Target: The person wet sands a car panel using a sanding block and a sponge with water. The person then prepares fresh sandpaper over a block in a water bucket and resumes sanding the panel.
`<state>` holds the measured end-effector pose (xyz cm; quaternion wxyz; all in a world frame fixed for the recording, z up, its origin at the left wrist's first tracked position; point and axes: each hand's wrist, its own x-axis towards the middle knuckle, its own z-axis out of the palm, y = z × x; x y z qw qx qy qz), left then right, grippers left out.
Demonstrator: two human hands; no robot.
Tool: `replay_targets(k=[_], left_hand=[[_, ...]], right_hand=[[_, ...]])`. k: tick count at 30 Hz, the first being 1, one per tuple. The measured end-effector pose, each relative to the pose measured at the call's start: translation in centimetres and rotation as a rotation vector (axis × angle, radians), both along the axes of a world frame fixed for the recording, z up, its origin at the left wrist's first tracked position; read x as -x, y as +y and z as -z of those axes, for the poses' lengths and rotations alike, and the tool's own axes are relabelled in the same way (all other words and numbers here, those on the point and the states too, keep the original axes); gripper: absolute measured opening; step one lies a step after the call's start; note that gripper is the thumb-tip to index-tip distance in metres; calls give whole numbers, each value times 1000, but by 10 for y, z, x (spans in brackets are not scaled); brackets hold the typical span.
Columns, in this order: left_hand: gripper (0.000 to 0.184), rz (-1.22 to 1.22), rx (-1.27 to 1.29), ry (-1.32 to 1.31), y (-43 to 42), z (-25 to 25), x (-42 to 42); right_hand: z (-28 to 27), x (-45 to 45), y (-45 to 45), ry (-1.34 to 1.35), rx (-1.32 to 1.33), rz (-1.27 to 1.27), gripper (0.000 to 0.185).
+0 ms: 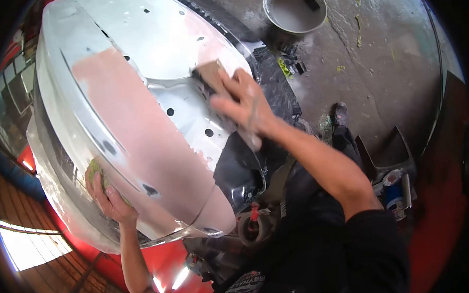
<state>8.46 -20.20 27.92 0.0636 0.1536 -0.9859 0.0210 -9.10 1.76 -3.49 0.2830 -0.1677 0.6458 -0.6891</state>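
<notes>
A white car body panel (146,19) with patches of pink filler (137,112) fills the left half of the head view. My right hand (244,98) is closed around a brown sanding block (210,76), slightly blurred, over the panel's recessed middle with round holes. Whether the block touches the surface I cannot tell. At the panel's lower left, my left hand (111,201) rests with bent fingers on a yellow-green sponge (93,168), pressing it against the panel's side. Part of the sponge is hidden under the fingers.
A round basin (294,27) with greyish liquid and a dark piece in it stands on the grey floor (350,73). Black plastic sheeting (278,81) edges the panel. A blue can (394,196) stands at the right. Red surfaces lie below.
</notes>
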Motion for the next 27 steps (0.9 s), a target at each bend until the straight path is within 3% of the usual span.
replay_targets(k=[2, 5, 8, 10, 13, 15, 18, 19, 20, 22, 24, 25, 27], left_hand=[[46, -20, -24, 15, 3, 1, 3], [46, -1, 50, -14, 2, -1, 2], [46, 37, 46, -24, 0, -3, 2], [46, 28, 16, -7, -2, -4, -1], [48, 28, 15, -23, -6, 2, 1], [49, 17, 34, -44, -2, -4, -2], [49, 6, 16, -33, -1, -4, 0], [49, -2, 2, -18, -3, -2, 0], [49, -16, -14, -17, -3, -2, -2], [47, 11, 2, -9, -3, 1, 0], [46, 16, 15, -23, 0, -4, -2], [46, 8, 23, -24, 0, -3, -3], [46, 4, 10, -18, 1, -4, 0]], right_hand=[[0, -1, 5, -7, 54, -18, 98], [33, 47, -29, -33, -105, 137, 77], [29, 29, -26, -61, -114, 141, 84], [2, -3, -2, -108, -64, 65, 99], [12, 7, -15, -141, 10, 146, 92], [32, 46, -37, 71, -98, 199, 81], [15, 23, -22, -255, -106, 166, 86], [4, 11, -6, -40, -179, -33, 101], [-4, -6, 6, -56, -65, -62, 107], [1, -1, 4, -11, -28, -10, 101], [25, 29, -26, -152, -84, 125, 93], [28, 47, -30, -43, -146, 128, 85], [24, 30, -24, -157, -127, 134, 88]])
